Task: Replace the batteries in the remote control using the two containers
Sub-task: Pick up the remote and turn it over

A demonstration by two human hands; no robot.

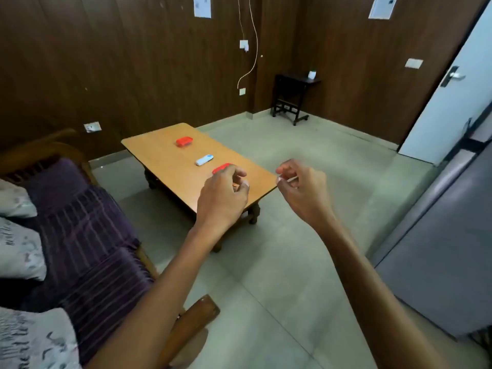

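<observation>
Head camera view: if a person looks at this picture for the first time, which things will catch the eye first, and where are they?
Two bare forearms reach in from below, the left hand and right hand raised with curled fingers, holding nothing visible. Beyond them stands a low wooden table with a red container at its far end, a white remote control in the middle, and a second red container partly hidden behind the left hand.
</observation>
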